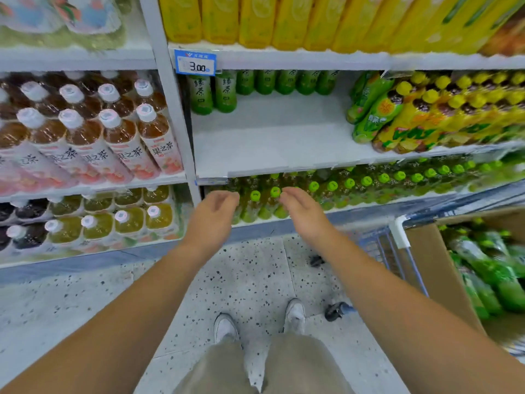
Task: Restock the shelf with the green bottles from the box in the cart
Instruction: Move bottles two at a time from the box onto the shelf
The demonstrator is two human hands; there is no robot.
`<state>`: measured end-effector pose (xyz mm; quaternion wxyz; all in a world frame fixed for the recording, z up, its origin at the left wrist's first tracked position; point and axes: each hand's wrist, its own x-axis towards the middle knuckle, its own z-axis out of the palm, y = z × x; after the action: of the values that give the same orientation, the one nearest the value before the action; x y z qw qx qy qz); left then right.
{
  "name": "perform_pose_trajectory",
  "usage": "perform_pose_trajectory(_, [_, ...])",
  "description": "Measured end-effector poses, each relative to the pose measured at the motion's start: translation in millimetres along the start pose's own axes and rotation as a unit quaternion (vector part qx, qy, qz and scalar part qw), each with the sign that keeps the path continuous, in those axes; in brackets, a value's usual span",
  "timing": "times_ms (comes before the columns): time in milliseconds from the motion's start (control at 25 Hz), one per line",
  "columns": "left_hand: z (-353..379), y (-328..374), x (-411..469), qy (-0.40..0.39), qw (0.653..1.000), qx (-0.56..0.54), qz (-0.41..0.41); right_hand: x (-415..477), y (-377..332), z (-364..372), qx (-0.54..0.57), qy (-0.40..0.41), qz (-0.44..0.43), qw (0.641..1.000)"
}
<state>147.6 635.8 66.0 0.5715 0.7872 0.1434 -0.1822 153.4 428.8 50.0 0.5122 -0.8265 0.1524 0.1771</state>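
A white shelf in the middle bay is mostly bare, with several green tea bottles standing along its back. At the right a cardboard box sits in a wire cart and holds several green bottles lying down. My left hand and my right hand hover side by side below that shelf's front edge, in front of the lower row of green-capped bottles. Both hands hold nothing and their fingers are loosely curved.
Brown tea bottles with white caps fill the left bay. Yellow bottles line the top shelf, and yellow-green juice bottles crowd the right of the middle shelf. A price tag reads 3.00. Speckled floor lies underfoot.
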Motion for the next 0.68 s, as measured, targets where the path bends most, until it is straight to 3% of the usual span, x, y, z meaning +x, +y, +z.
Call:
perform_pose_trajectory(440, [81,39,-98,-0.079,0.995,0.041,0.045,-145,60,-89,0.102,0.063,0.102,0.988])
perform_pose_trajectory(680, [180,69,-131,-0.124,0.989,0.060,0.061,-199,110,-182,0.128,0.139,0.102,0.977])
